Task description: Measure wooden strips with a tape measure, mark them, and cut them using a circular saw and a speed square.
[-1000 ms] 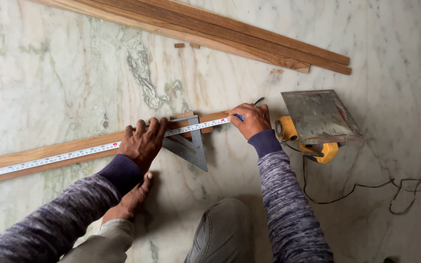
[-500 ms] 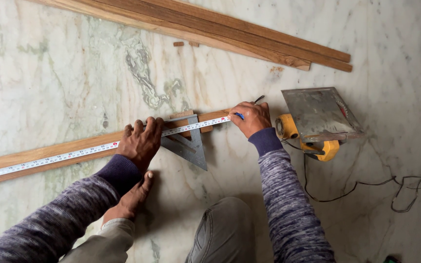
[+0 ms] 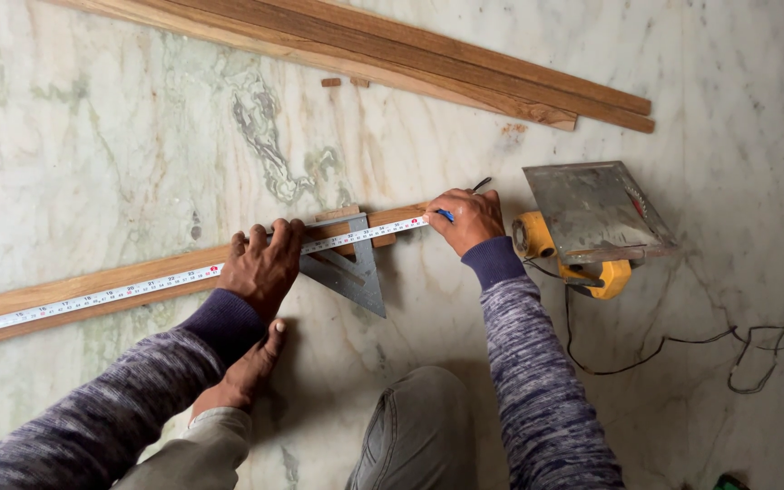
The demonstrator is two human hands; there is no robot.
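- The left hand (image 3: 265, 263), just left of the frame's centre, lies flat with fingers spread over the tape measure (image 3: 138, 290) and the wooden strip (image 3: 93, 292). Its grip is an open, downward press, which looks meant to pin the tape against the wood so it cannot slide.
- The right hand (image 3: 466, 218), right of centre, has its grip pinched on a pencil (image 3: 479, 185) with a blue part showing, held at the tape's end over the strip's right end, apparently so a mark can fall exactly at a reading.
- A grey metal square (image 3: 351, 272) lies between the hands, its edge against the strip and its blade running down onto the marble floor (image 3: 93, 136).
- A yellow circular saw (image 3: 592, 236) rests on its side at centre right, its black cord (image 3: 682, 340) trailing right, near the right hand.
- More wooden strips (image 3: 428, 63) lie along the top of the frame, well apart.
- A bare foot (image 3: 247, 372) rests below the left hand, near a bent knee (image 3: 419, 426).
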